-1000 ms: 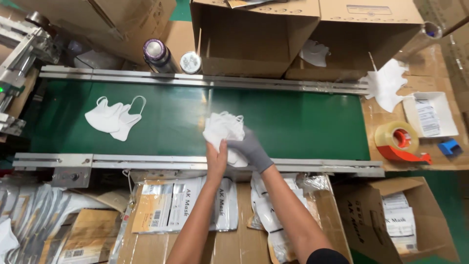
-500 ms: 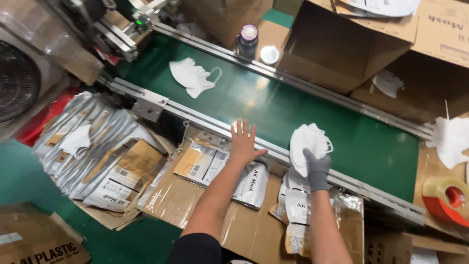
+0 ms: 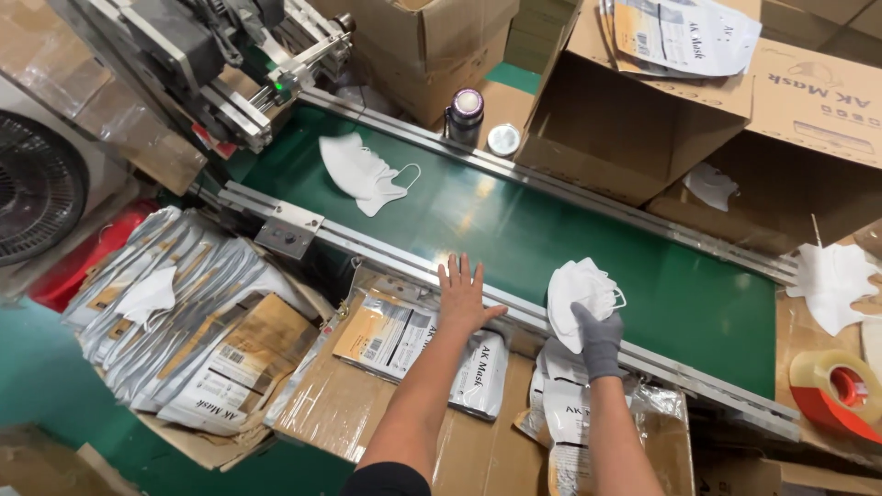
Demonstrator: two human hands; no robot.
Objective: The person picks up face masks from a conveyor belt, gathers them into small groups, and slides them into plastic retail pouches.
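Both hands sit at the near edge of the green conveyor belt. The left hand, bare, is spread flat with fingers wide apart, its palm over the top of a printed foil pouch and its fingertips at the near metal rail of the belt; it grips nothing. The right hand, in a grey glove, is closed around the lower part of a small stack of white folded masks, holding it upright just over the rail, with an ear loop hanging out on the stack's right side.

Compared with half a second ago, the left hand has shifted a little down from the rail toward the pouches, while still splayed open as before. The right hand keeps the same grip on the masks at much the same spot on the belt's edge. A second ago both hands were together on the masks in the middle of the belt; now they are well apart. The view has also swung left, so the packing machine at the belt's head and the heap of silver pouches on the left take up more of the picture.

A lone white mask lies flat on the belt near the machine, well apart from both hands. Beyond the belt stand a dark bottle and open cardboard boxes. More pouches lie under the right forearm, and a roll of tape on a red dispenser rests at the far right.
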